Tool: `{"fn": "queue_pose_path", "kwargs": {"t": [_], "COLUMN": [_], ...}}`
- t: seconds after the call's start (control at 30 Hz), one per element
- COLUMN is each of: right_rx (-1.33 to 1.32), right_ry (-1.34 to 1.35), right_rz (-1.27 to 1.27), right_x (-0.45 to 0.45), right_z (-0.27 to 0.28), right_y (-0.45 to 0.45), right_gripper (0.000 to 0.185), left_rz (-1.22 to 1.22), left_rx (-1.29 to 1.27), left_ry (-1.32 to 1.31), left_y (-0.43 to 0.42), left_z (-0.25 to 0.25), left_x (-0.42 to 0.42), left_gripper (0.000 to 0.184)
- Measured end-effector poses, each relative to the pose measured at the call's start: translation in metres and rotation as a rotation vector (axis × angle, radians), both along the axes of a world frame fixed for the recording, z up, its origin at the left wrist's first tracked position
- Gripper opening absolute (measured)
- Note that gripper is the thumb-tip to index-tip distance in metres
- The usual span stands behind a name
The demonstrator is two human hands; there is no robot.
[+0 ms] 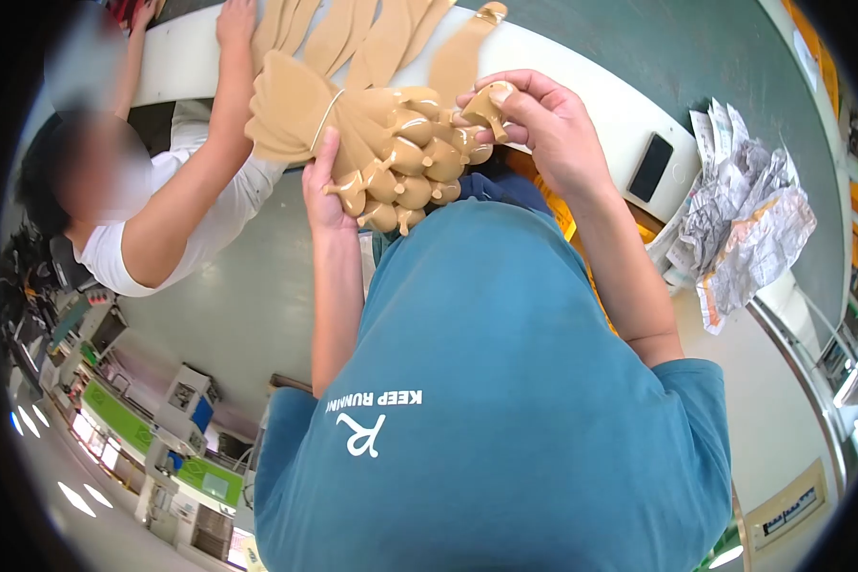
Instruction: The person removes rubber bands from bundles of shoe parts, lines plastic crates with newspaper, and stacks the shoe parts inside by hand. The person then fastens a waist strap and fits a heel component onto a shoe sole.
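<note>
A bundle of tan shoe soles with short glossy heels (415, 162) rests against my left hand (326, 186), whose thumb presses on its side; the other fingers are hidden beneath. A thin pale band (328, 122) wraps round the flat, fanned part of the bundle. At the bundle's right side, my right hand (543, 119) pinches a glossy tan heel (489, 107) between thumb and fingers. Whether this heel joins a sole in the bundle, I cannot tell. Just beyond lies a single flat tan sole (459, 59) on the white table (534, 62).
More tan soles (353, 38) lie fanned along the table's far side. At right are a black phone (650, 168) and crumpled newspaper (744, 210). A co-worker in a white shirt (186, 224) sits at left, one arm reaching to the table.
</note>
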State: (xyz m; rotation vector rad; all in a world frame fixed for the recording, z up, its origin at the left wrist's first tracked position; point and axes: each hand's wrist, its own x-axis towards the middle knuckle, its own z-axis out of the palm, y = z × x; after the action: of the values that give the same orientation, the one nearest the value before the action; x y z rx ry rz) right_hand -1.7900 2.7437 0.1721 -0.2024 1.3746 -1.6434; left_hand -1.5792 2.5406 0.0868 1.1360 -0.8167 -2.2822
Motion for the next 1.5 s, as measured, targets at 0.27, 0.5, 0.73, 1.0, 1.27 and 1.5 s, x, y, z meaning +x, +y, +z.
{"fn": "queue_pose_path", "kwargs": {"t": [0.27, 0.5, 0.73, 1.0, 1.27, 1.5], "right_rx": [-0.026, -0.053, -0.044, 0.073, 0.079, -0.026], "right_ry": [-0.112, -0.127, -0.140, -0.090, -0.114, -0.134], "right_rz": [0.101, 0.317, 0.481, 0.492, 0.445, 0.453], "right_x": [-0.026, -0.014, 0.011, 0.023, 0.026, 0.024], "right_z": [-0.035, -0.081, -0.136, -0.151, -0.133, -0.096], "right_y": [-0.169, -0.312, -0.385, -0.418, -0.420, -0.395], "right_gripper": [0.023, 0.019, 0.018, 0.021, 0.026, 0.023], "left_rz": [-0.087, -0.169, -0.283, -0.359, -0.373, -0.288], "left_rx": [0.062, 0.166, 0.111, 0.064, 0.064, 0.102], "left_ry": [-0.040, -0.058, 0.032, 0.044, 0.062, 0.023], "left_y": [-0.051, -0.071, -0.080, -0.096, -0.104, -0.103], "left_z": [-0.026, -0.045, -0.050, -0.056, -0.051, -0.040], "left_x": [0.004, 0.012, 0.002, -0.002, 0.005, 0.011], "left_gripper": [0.051, 0.056, 0.058, 0.060, 0.063, 0.061]}}
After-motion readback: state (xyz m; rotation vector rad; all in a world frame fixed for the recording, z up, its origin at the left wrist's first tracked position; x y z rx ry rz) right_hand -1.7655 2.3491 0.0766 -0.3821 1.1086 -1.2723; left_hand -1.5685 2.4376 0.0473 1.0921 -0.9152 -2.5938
